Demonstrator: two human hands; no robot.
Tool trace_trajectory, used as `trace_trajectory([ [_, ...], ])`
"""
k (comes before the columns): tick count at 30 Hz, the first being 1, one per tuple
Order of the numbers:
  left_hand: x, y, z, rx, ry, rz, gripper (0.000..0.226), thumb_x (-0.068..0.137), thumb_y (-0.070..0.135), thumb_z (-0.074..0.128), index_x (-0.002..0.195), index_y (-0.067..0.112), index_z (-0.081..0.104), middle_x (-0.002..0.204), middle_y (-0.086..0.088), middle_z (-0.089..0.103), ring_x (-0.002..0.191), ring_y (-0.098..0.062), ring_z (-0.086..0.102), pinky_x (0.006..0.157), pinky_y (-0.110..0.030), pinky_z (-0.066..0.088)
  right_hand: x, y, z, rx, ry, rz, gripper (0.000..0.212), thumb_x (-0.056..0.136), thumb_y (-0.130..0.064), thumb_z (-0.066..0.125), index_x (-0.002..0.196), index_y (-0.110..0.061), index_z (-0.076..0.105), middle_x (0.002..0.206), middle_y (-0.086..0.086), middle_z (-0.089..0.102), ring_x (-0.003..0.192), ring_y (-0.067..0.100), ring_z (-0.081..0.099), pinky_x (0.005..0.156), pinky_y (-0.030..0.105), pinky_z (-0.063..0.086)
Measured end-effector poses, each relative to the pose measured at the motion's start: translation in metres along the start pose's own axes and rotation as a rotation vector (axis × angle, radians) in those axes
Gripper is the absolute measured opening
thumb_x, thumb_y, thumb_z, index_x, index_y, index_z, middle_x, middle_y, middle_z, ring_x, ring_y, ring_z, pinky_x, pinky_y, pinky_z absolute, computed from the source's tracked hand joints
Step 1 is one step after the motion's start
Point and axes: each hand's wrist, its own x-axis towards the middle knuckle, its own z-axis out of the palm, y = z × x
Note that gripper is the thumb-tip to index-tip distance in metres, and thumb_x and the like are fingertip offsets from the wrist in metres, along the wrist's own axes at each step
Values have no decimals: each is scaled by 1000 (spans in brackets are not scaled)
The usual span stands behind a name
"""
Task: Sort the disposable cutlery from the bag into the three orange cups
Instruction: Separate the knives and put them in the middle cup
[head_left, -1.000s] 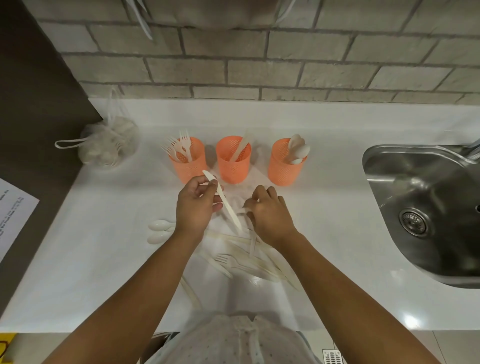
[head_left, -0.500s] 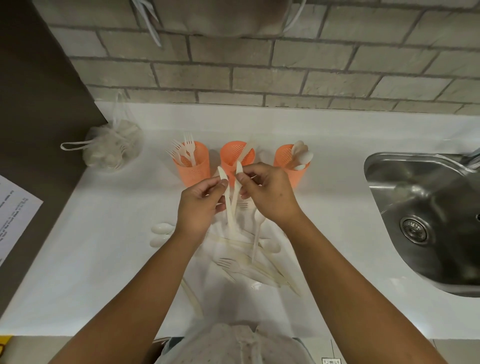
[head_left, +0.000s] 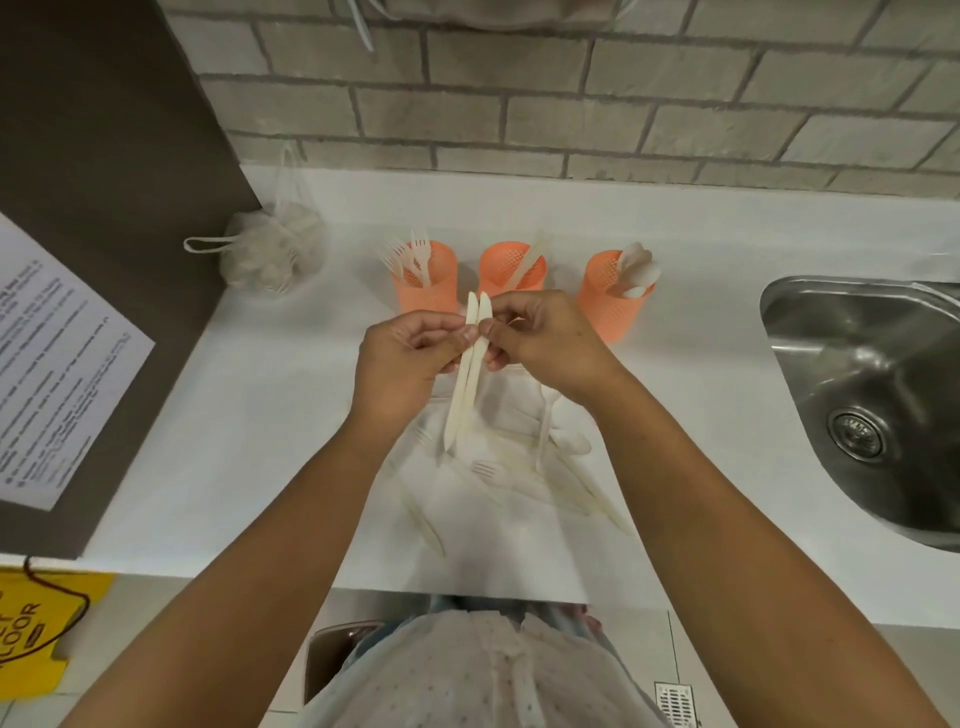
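Note:
Three orange cups stand in a row on the white counter: the left cup (head_left: 429, 283) holds forks, the middle cup (head_left: 506, 270) a knife, the right cup (head_left: 608, 306) spoons. Just in front of the middle cup, my left hand (head_left: 410, 358) and my right hand (head_left: 545, 340) together pinch two white plastic knives (head_left: 470, 364), held side by side with their tips pointing away from me. Below my hands, loose white cutlery (head_left: 524, 483) lies scattered on the counter. A clear bag (head_left: 270, 254) with more cutlery sits at the back left.
A steel sink (head_left: 878, 395) is sunk into the counter at the right. A dark panel with a printed sheet (head_left: 57, 374) borders the counter on the left, and a brick wall rises behind the cups. A yellow floor sign (head_left: 36, 639) shows at the lower left.
My right hand picked up a second knife from the pile and rose to meet the left. Both knives are now aligned side by side between my hands.

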Motion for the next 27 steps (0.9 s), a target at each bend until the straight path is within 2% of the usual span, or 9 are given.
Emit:
trace_trajectory([
  [3,-5,3,-8,28,2,16,23,84,15,86,105,7,79,85,-6,81,75,-11,75,71,-24,60,1,-7,4,-21,0,-2,8,98,-2,66,101,1,73,80,13,67,68,21,70,75,42,65],
  [7,-13,-1,-12,33,-39,-24,24,82,14,87,104,9,80,90,-7,81,83,-17,78,77,-27,63,2,-9,7,-31,63,7,6,97,-5,68,94,0,71,78,8,65,68,22,72,73,41,65],
  [9,-19,-5,-14,51,-83,-63,20,84,14,85,104,12,81,90,-5,82,81,-16,78,75,-26,62,0,-9,6,-20,83,17,7,97,-5,67,94,2,69,81,9,63,70,23,73,73,41,65],
  [12,-26,-12,-17,63,-104,-86,17,86,13,83,103,11,82,89,-3,82,80,-14,77,72,-22,59,-4,-4,6,3,74,60,12,98,-6,67,103,5,70,91,12,63,71,23,73,74,40,65],
  [15,-29,-19,-29,29,-39,-120,13,87,15,83,100,16,82,92,-5,82,85,-18,78,76,-24,59,-10,12,5,-14,85,164,18,99,-9,64,115,-3,71,99,8,62,73,28,73,76,41,65],
  [18,-31,-27,-47,-29,36,-180,10,87,15,82,97,18,82,93,-8,81,86,-22,77,83,-32,61,-17,38,4,-257,76,220,21,99,-12,61,118,-10,70,105,4,63,83,30,72,82,38,62],
  [21,-35,-33,-61,-24,56,-193,9,88,15,81,97,15,82,92,-9,81,84,-21,75,84,-33,61,-32,61,5,-652,-23,167,21,95,-14,64,114,-14,72,103,3,63,88,16,60,91,30,51],
  [23,-39,-37,-70,-35,73,-200,10,90,14,80,99,13,81,90,-7,81,82,-18,74,84,-31,60,-46,76,9,-757,-121,163,19,94,-18,67,112,-13,73,102,3,59,89,15,57,92,32,51],
  [27,-47,-46,-84,-81,130,-253,15,89,14,80,104,9,80,94,-8,80,85,-17,74,87,-33,60,-71,102,25,-954,-201,177,20,94,-23,64,110,-11,69,107,8,55,99,28,57,87,41,52],
])
